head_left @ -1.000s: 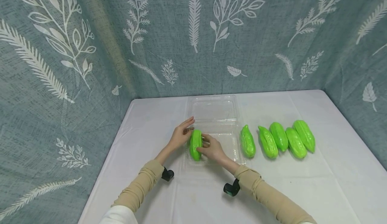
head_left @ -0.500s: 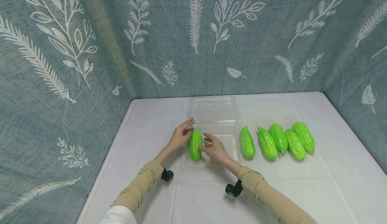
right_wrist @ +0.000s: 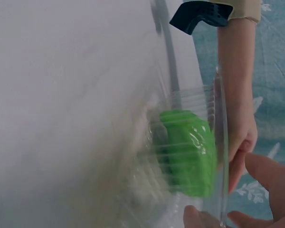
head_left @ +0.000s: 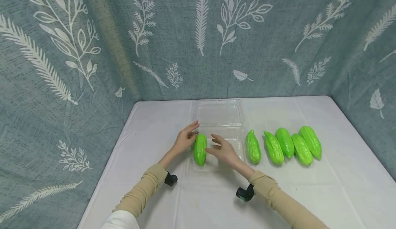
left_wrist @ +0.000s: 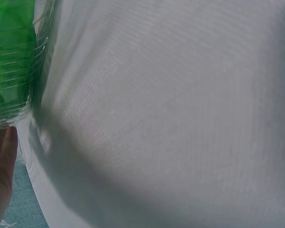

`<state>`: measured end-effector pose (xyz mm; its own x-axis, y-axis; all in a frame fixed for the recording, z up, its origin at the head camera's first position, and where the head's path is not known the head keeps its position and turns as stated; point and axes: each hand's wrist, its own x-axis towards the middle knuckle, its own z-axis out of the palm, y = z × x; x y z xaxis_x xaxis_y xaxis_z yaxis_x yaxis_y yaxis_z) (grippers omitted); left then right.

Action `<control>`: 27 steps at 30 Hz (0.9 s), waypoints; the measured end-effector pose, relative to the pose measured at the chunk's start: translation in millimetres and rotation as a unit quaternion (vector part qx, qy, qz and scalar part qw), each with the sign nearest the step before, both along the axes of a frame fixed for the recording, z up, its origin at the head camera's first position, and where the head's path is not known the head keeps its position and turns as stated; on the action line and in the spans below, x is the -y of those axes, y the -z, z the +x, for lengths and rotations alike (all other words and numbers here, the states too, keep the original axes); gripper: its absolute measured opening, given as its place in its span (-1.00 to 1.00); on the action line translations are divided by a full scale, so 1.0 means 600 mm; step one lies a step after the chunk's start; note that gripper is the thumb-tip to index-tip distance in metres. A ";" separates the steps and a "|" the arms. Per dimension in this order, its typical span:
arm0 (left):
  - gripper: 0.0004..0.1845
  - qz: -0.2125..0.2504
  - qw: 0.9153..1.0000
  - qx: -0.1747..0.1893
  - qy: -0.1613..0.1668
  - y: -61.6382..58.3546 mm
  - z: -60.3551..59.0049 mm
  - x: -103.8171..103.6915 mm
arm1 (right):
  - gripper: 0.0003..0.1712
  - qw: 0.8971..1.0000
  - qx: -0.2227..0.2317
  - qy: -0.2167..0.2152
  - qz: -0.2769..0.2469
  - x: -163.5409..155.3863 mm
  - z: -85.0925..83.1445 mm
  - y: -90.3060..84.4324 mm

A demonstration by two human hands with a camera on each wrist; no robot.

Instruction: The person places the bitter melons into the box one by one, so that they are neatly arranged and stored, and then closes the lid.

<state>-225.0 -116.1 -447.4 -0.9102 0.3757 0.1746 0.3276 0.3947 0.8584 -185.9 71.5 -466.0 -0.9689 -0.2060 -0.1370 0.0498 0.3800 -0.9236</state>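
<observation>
A bright green, ridged, gourd-like vegetable [head_left: 200, 150] lies lengthwise along the left side of an open clear plastic clamshell box [head_left: 232, 134]. Beside the box's left wall, my left hand [head_left: 184, 140] has its fingers extended; in the left wrist view a fingertip [left_wrist: 11, 134] reaches the wall's edge. My right hand [head_left: 227, 152] hovers over the box just right of the vegetable, thumb and fingers spread, holding nothing. Through the clear wall, the right wrist view shows the same green vegetable [right_wrist: 190, 154] inside.
The clear lid [head_left: 218, 112] lies folded back behind the box. Another green vegetable [head_left: 253, 147] lies just right of the box, and several more, such as the rightmost one [head_left: 310, 142], cluster farther right. A patterned blue-green curtain [head_left: 185, 33] hangs behind the white-covered table [head_left: 325, 191].
My right hand has let go of the green vegetable and drawn back to the right. The left hand stays by the box, and the vegetable remains on the left side.
</observation>
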 end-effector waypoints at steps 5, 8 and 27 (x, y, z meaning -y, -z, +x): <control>-0.51 0.000 1.000 -0.004 -0.004 0.017 -0.009 0.000 | -0.22 1.000 -0.008 -0.003 0.011 -0.009 -0.002 -0.008; -0.50 0.003 1.000 -0.012 -0.010 0.044 -0.023 0.003 | -0.23 1.000 -0.014 -0.010 0.015 -0.014 -0.003 -0.013; -0.52 0.004 1.000 -0.012 -0.007 0.009 -0.005 -0.001 | -0.15 0.999 -0.031 -0.016 0.009 -0.071 -0.005 -0.047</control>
<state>-227.7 -115.8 -452.9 -0.9110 0.3608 0.1998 0.3425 0.3920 0.8538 -189.0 114.2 -437.7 -0.9686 -0.2352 -0.0811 -0.0195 0.3969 -0.9177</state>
